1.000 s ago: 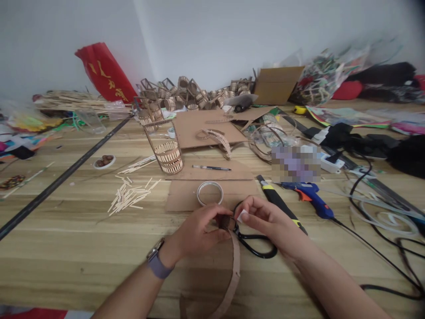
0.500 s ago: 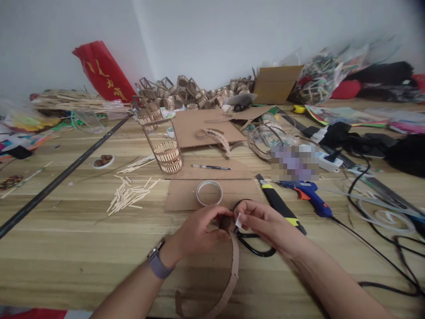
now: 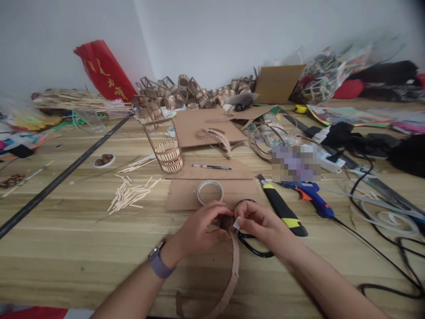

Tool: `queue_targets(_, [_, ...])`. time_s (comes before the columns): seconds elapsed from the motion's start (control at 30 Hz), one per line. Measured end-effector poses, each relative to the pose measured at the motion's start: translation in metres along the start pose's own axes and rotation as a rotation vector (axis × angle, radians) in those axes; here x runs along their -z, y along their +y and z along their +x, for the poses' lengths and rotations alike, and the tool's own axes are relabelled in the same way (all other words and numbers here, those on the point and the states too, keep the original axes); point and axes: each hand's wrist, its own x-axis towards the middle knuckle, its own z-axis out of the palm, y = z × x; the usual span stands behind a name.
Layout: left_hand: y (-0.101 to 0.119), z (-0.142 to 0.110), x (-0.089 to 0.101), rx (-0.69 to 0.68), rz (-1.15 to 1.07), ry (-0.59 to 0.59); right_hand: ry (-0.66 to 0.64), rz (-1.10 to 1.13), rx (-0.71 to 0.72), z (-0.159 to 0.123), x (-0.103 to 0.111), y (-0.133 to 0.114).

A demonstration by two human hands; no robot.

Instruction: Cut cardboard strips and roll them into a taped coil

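Your left hand (image 3: 206,225) grips a dark brown piece (image 3: 226,222) atop the curved cardboard strip (image 3: 235,266), seemingly steadying it over the table (image 3: 133,248) while your right hand (image 3: 259,219) pinches a white scrap (image 3: 237,223) beside it.

Red bag (image 3: 103,70) bore gold Chinese characters (image 3: 110,83) in slanting column down its front; middle one read 力, those above and below were too blurred to read.
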Motion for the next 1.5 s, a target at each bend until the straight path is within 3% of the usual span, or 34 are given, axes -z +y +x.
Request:
queue_targets(0.27, [0.003, 0.0, 0.001, -0.082, 0.078, -0.026, -0.033, -0.013, -0.052, -0.001, 0.008, -0.008])
queue_targets(0.57, [0.004, -0.001, 0.002, -0.06, 0.013, -0.011, -0.049, -0.056, -0.096, -0.003, 0.012, -0.012])
queue_targets(0.67, [0.003, -0.001, 0.003, 0.044, -0.155, 0.0, -0.007, -0.133, -0.058, -0.003, 0.018, -0.014])
queue_targets(0.77, [0.001, -0.001, 0.003, 0.101, -0.295, -0.034, 0.027, -0.392, 0.03, -0.002, 0.023, -0.014])
queue_targets(0.9, [0.0, -0.001, 0.0, 0.125, -0.291, -0.126, 0.017, -0.683, 0.151, -0.001, 0.023, -0.01])
queue_targets(1.2, [0.004, 0.001, -0.003, 0.137, -0.203, -0.124, 0.009, -0.841, 0.232, -0.001, 0.016, -0.003])
queue_targets(1.5, [-0.001, -0.001, -0.004, 0.139, -0.383, -0.078, 0.091, -0.878, 0.344, -0.001, 0.013, 0.003])
